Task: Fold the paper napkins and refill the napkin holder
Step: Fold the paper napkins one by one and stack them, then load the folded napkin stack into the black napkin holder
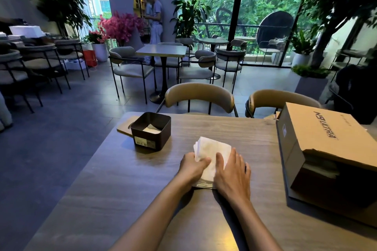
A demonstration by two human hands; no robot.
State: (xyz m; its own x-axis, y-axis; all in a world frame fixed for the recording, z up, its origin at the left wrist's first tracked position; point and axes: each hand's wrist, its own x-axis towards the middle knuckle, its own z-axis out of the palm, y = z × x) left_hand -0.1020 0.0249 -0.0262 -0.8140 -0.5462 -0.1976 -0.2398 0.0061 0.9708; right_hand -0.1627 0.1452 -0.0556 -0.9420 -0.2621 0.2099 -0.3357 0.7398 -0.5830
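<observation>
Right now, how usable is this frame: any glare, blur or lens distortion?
Head view: wide-angle bending at the edges; daylight from the windows is bright; the napkin stack looks near overexposed; both hands are sharp; a soft sheen lies on the table.

Colours here, using the napkin holder (151, 132) as the anchor: it's a matte black box with a small pale label on its near wall and a bit of white paper inside. Right of it, nearer the camera, the napkin stack (212, 152) is plain white. Everything sits on a table (102, 189) with a grey-brown wood grain. Far right of the holder there's a tan cardboard box (318, 134) with dark lettering. Beyond the holder, chairs (201, 96) have beige-tan backs on black frames, and well behind it to the left, bright pink flowers (120, 25).
</observation>
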